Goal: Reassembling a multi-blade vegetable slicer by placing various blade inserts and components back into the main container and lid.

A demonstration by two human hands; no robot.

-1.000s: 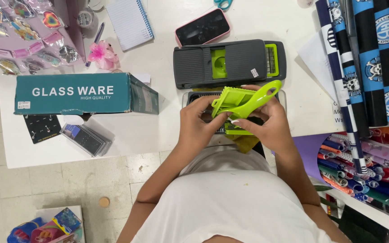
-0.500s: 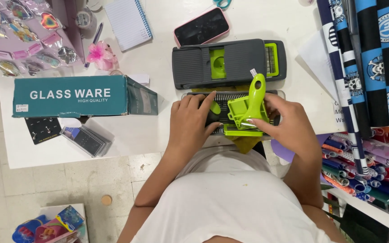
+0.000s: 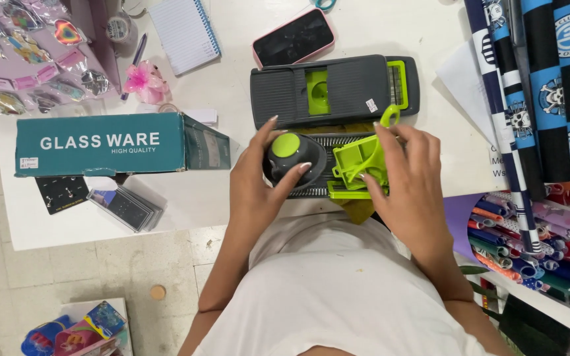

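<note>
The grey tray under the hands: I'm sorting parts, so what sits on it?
A round grey holder with a green knob, and green inserts. Hands cover the rest.

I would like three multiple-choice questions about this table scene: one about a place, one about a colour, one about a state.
1. Where does the phone lie?
A. beyond the grey slicer board
B. on the floor
C. on the teal box

2. What colour is the round cap on the grey holder?
A. red
B. green
C. white

3. What is the state of the phone screen?
A. lit
B. cracked
C. dark

Answers:
1 A, it rests on the white table past the grey slicer board.
2 B, the cap under the left hand is bright green.
3 C, the screen shows plain black.
The right hand holds a green insert.
</note>
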